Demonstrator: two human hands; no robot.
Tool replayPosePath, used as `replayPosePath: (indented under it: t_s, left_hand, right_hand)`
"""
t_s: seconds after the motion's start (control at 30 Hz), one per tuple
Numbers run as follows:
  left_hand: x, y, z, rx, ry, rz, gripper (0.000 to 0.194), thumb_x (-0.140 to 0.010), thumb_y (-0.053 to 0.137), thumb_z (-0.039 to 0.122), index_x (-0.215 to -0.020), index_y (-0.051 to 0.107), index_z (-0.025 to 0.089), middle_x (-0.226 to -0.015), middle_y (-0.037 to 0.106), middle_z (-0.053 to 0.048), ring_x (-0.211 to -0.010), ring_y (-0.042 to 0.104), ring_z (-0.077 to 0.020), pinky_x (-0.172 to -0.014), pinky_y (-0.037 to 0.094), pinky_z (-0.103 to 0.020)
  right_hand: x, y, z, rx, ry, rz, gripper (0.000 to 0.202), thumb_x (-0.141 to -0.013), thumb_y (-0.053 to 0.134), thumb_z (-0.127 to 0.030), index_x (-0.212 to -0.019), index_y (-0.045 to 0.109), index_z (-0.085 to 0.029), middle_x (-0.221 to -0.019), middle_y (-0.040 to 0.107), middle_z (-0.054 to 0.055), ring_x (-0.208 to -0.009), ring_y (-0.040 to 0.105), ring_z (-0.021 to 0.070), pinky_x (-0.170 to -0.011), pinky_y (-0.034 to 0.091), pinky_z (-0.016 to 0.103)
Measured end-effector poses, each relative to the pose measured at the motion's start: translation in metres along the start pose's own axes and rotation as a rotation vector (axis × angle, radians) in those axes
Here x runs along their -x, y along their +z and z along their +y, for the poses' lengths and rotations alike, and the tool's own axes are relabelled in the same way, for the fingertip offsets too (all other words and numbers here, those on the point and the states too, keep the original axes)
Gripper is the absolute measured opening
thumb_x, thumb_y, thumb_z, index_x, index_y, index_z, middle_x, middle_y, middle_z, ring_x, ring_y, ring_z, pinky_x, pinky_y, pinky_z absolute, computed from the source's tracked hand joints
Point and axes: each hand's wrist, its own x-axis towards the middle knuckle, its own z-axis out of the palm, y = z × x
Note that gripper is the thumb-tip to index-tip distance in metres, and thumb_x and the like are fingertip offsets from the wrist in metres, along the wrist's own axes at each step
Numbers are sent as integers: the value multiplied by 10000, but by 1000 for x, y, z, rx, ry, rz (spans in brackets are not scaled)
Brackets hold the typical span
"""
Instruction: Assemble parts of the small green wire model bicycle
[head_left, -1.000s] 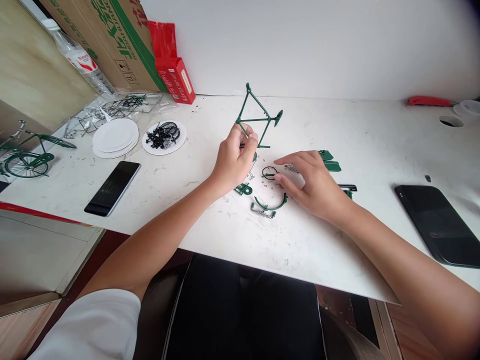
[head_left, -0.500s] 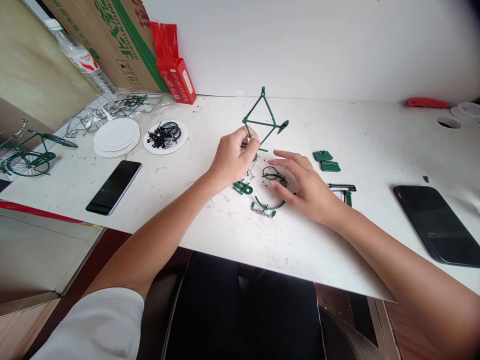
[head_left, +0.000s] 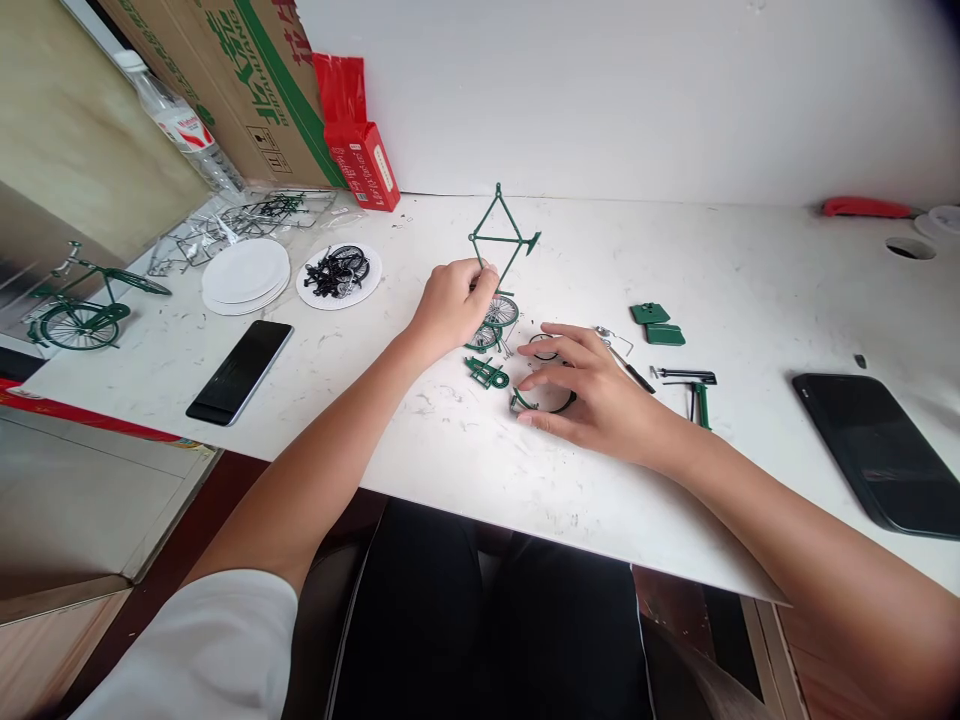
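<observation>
My left hand (head_left: 459, 300) pinches one end of a green model bicycle frame (head_left: 498, 240), which stands up above the table. Two small spoked wheels (head_left: 501, 312) lie just below that hand. Over the loose parts, my right hand (head_left: 577, 385) hovers with fingers apart and nothing visible between them. Nearest to it is a curved green mudguard (head_left: 528, 402), partly covered by the fingers. A black ring (head_left: 541, 346) lies behind the fingertips, partly hidden. Between the hands rests a green rack-like piece (head_left: 487, 373).
Farther right are green flat pieces (head_left: 658, 322), a black pump-like part (head_left: 686, 377) and a large dark phone (head_left: 877, 450). To the left are another phone (head_left: 240, 372), a plate of black parts (head_left: 376, 284), stacked white plates (head_left: 244, 272) and an assembled model bicycle (head_left: 82, 310).
My left hand has carried the frame a little left, uncovering the wheels. My right hand has moved slightly left and down over the curved mudguard, still open. The view has shifted slightly.
</observation>
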Motion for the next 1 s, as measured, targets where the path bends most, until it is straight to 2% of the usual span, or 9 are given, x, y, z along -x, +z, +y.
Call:
replayPosePath:
  t_s: [0.07,0.13,0.3,0.47,0.57,0.63,0.77,0.87,1.0]
  left_hand:
    - [1,1,2,-10,8,-13,379,-1090,530,314,-741,642,218,-607,527,4,-647,549,-190,-675,380,-364]
    - [3,2,3,-3,13,-36,357,-1071,549,307,-745,659,212,-611,524,11,-615,482,-173,-659,356,-364]
    - [5,4,5,63,5,-95,313,-1031,551,271,-772,709,193,-688,656,-7,-634,526,-159,-666,381,-344]
    - [7,5,6,66,20,-118,305,-1024,556,274,-771,708,194,-676,649,-6,-646,540,-162,-665,391,-333]
    - [8,5,5,65,16,-122,302,-1021,561,276,-767,707,197,-695,687,-9,-630,529,-159,-657,391,-336]
    - [8,6,4,70,12,-119,304,-1021,565,279,-763,703,199,-747,747,-21,-637,550,-161,-662,399,-340]
    - [8,7,4,63,17,-119,334,-1041,554,292,-749,693,204,-767,785,-41,-653,595,-175,-677,414,-349]
    - [8,7,5,73,18,-133,341,-1047,551,293,-759,708,203,-826,827,-52,-669,631,-175,-697,442,-345]
    - [8,7,6,80,7,-135,336,-1043,560,289,-773,739,199,-770,799,-40,-628,605,-166,-674,440,-339]
  right_hand:
    - [0,0,2,-43,6,12,213,-1053,825,-435,-1099,853,-229,-1544,731,156,-1655,461,461,-1267,543,685]
    - [0,0,4,-57,18,37,196,-1083,783,-400,-1068,856,-219,-1485,758,160,-1617,497,446,-1241,567,659]
    - [-2,-4,10,51,28,149,259,-1162,613,-314,-1125,854,-225,-1388,804,145,-1496,582,430,-1174,567,653]
    - [-5,-17,13,150,70,239,260,-1160,600,-363,-1177,828,-239,-1339,806,147,-1328,647,421,-1116,551,655]
    - [-6,-31,18,274,182,328,326,-1180,494,-362,-1225,804,-271,-1249,811,158,-1260,651,441,-1031,532,670]
    - [-4,-41,23,383,294,377,409,-1187,389,-352,-1308,775,-289,-1267,793,192,-1318,606,490,-1001,500,694]
    - [1,-54,35,513,430,363,530,-1190,249,-405,-1408,721,-307,-1393,720,235,-1400,512,531,-1030,450,737]
    - [2,-54,41,553,458,341,529,-1185,257,-417,-1317,756,-303,-1322,734,237,-1369,520,528,-993,453,714]
    - [2,-47,44,563,493,269,487,-1178,365,-398,-1140,826,-244,-1135,777,214,-1254,589,497,-898,472,624]
